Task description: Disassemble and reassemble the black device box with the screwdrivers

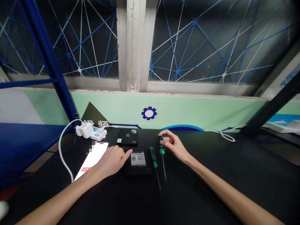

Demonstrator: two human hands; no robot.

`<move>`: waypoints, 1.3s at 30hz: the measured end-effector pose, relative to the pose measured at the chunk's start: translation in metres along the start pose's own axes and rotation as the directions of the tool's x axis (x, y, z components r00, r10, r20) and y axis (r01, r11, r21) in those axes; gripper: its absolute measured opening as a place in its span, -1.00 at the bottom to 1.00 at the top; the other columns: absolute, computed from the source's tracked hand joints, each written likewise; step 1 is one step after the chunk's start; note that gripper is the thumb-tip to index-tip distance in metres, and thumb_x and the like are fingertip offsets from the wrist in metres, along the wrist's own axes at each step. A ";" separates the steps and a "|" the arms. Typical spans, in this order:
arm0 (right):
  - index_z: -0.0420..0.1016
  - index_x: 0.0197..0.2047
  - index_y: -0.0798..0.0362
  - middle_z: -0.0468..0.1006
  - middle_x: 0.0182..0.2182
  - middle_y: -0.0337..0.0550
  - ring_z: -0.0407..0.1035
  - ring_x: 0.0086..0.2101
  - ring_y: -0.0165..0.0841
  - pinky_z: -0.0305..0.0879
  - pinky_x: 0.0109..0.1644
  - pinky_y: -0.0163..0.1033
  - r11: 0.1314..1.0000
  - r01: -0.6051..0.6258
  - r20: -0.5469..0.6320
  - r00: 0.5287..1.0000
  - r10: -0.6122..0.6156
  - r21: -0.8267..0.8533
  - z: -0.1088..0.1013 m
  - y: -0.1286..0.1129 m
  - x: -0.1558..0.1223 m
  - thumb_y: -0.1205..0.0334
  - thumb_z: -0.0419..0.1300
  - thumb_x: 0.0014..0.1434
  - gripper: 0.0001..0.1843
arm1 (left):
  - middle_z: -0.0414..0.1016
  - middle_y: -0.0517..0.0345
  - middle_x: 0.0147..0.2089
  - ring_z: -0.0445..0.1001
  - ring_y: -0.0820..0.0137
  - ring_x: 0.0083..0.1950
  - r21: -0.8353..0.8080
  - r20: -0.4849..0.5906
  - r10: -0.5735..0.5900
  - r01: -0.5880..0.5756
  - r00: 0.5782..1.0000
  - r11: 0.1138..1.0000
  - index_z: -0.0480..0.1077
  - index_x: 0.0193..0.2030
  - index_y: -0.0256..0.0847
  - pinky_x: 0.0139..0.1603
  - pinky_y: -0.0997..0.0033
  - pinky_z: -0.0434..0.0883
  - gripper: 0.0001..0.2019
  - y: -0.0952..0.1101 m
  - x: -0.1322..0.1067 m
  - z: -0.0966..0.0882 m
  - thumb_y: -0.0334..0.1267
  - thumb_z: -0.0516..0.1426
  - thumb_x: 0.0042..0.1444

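My left hand (112, 161) rests on the black table with its fingertips against the left edge of a small black box with a white label (138, 162). My right hand (172, 144) is curled with thumb and fingers pinched at the top of the right green-handled screwdriver (162, 158). A second green-handled screwdriver (154, 165) lies just left of it, next to the box. Behind the box sits another flat black device (127, 137).
A lit phone (93, 157) lies under my left wrist, with a white cable (62, 150) running to a charger and power strip (91, 130) at the back left. Blue metal framing (50, 59) stands on the left. Another white cable (226, 135) lies at the back right.
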State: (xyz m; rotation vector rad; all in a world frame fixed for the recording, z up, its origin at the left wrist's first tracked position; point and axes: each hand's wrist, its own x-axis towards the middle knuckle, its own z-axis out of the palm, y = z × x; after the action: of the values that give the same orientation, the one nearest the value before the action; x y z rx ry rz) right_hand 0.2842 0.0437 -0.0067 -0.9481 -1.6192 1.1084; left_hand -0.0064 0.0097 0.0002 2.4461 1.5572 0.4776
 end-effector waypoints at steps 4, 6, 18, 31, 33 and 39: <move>0.31 -0.10 0.00 0.23 -0.65 -0.46 0.11 -0.64 -0.51 -0.15 -0.59 -0.40 0.999 0.010 -0.057 0.998 -0.008 0.038 0.003 -0.001 0.000 0.08 0.29 0.13 -0.66 | -0.03 0.27 -0.69 -0.05 0.43 -0.61 0.010 0.040 0.025 -0.025 0.999 1.000 -0.22 -0.68 -0.09 -0.44 0.33 -0.02 -0.41 -0.004 0.003 0.003 0.01 -0.11 0.35; 0.31 -0.10 -0.01 0.21 -0.65 -0.48 0.08 -0.65 -0.52 -0.15 -0.61 -0.40 0.998 0.011 -0.102 0.995 -0.004 0.067 0.003 0.000 0.000 0.06 0.29 0.12 -0.65 | -0.07 0.29 -0.70 -0.10 0.44 -0.61 0.008 0.056 0.039 -0.039 0.998 0.999 -0.25 -0.68 -0.10 -0.44 0.34 -0.03 -0.40 -0.004 0.004 0.002 -0.01 -0.09 0.34; 0.32 -0.01 -0.01 0.15 -0.70 -0.53 0.04 -0.69 -0.52 -0.10 -0.61 -0.39 0.991 0.023 -0.240 0.971 0.010 0.131 0.005 0.004 0.001 0.04 0.29 0.11 -0.57 | -0.25 0.34 -0.66 -0.32 0.45 -0.58 -0.016 0.065 0.063 -0.062 0.996 0.998 -0.17 -0.78 -0.04 -0.48 0.34 -0.07 -0.34 -0.001 0.003 -0.001 0.03 -0.09 0.35; 0.34 0.02 0.02 0.39 -0.59 -0.37 0.27 -0.59 -0.43 0.15 -0.61 -0.37 0.983 0.134 -0.408 0.910 -0.072 0.124 0.011 0.000 0.002 0.00 0.39 0.05 -0.45 | -0.08 0.32 -0.66 -0.08 0.48 -0.61 -0.021 -0.005 0.016 -0.016 1.000 1.000 -0.10 -0.70 -0.12 -0.51 0.37 -0.07 -0.42 0.001 0.001 -0.003 -0.05 -0.02 0.33; 0.33 0.03 0.01 0.38 -0.55 -0.37 0.27 -0.58 -0.44 0.17 -0.61 -0.37 0.982 0.153 -0.414 0.905 -0.096 0.107 0.012 -0.003 0.001 0.00 0.39 0.06 -0.46 | 0.09 0.30 -0.63 0.07 0.45 -0.58 -0.016 -0.046 0.011 -0.011 0.999 1.000 0.02 -0.65 -0.12 -0.49 0.38 -0.03 -0.51 0.002 0.001 -0.005 -0.10 -0.01 0.31; 0.33 0.07 -0.01 0.26 -0.55 -0.39 0.27 -0.57 -0.43 0.17 -0.60 -0.35 0.980 0.201 -0.423 0.888 -0.181 0.003 0.016 -0.007 -0.004 0.02 0.35 0.13 -0.50 | 0.47 0.21 -0.25 0.38 0.39 -0.41 -0.010 -0.103 0.006 -0.007 0.995 1.000 0.36 -0.20 -0.12 -0.42 0.40 0.16 -0.81 0.003 -0.002 -0.005 -0.11 0.01 0.30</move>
State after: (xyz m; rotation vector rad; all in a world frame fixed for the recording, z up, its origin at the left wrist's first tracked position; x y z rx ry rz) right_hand 0.2690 0.0339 -0.0036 -0.9022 -1.2920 0.7391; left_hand -0.0065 0.0071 0.0058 2.4550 1.5823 0.6209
